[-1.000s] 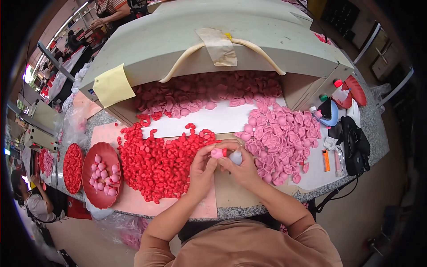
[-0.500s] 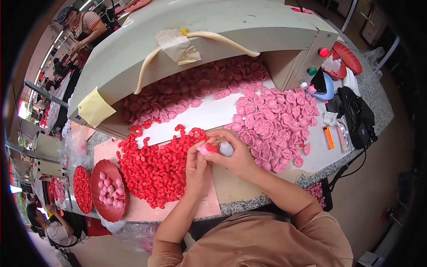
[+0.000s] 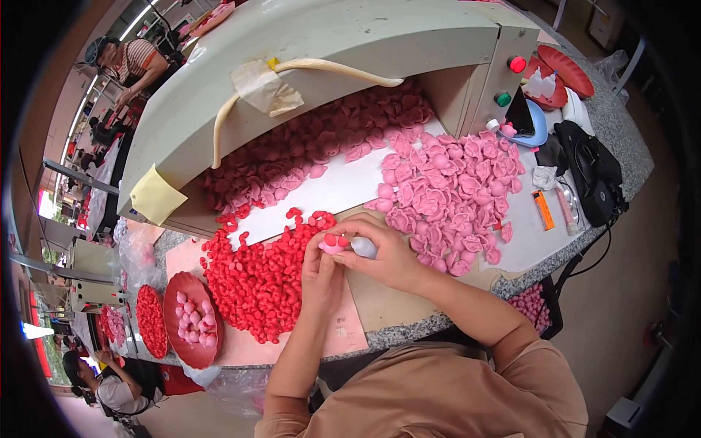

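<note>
Near a granite tabletop's front edge (image 3: pixel 409 331), the left hand (image 3: pixel 314 269) pinched a rounded pink-and-red plastic-looking piece (image 3: pixel 331 249), likely light, stiff, best held by its sides; the right hand (image 3: pixel 392 254) gripped a translucent whitish bottle (image 3: pixel 364 247).

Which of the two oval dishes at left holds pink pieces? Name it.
The right-hand dish, beside the red pile; the other dish holds red pieces.

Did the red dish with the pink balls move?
No. The red dish is in the same spot by the table's edge; only the camera's view turned.
</note>
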Motion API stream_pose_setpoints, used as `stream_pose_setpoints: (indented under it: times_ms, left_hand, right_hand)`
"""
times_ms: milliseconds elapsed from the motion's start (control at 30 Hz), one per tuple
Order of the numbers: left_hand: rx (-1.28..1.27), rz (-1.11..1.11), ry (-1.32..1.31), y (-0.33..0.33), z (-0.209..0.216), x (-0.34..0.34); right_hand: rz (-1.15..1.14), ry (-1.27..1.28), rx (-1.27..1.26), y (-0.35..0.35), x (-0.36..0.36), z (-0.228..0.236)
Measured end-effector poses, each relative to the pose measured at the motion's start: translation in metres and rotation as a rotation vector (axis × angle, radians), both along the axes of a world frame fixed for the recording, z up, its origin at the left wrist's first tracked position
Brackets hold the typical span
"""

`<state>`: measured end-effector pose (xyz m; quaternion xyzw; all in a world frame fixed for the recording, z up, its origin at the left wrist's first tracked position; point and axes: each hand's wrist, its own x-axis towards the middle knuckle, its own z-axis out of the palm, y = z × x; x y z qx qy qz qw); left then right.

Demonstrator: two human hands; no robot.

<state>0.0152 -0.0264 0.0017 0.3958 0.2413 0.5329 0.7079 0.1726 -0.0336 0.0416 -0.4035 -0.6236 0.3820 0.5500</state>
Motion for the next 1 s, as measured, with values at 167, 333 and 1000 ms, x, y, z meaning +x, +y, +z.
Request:
stream_pose_setpoints:
  times_ms: [167, 333, 1000]
  left_hand:
    - [0.022, -0.031, 0.004, -0.001, 0.003, -0.003]
    - [0.008, -0.009, -0.041, 0.001, -0.005, 0.001]
    - [-0.022, 0.084, 0.035, -0.027, 0.005, 0.002]
  right_hand:
    - [0.070, 0.060, -0.019, -0.003, -0.001, -0.003]
    - [0.021, 0.120, -0.037, 0.002, -0.006, -0.007]
    - [0.068, 0.349, -0.394, -0.026, -0.015, 0.005]
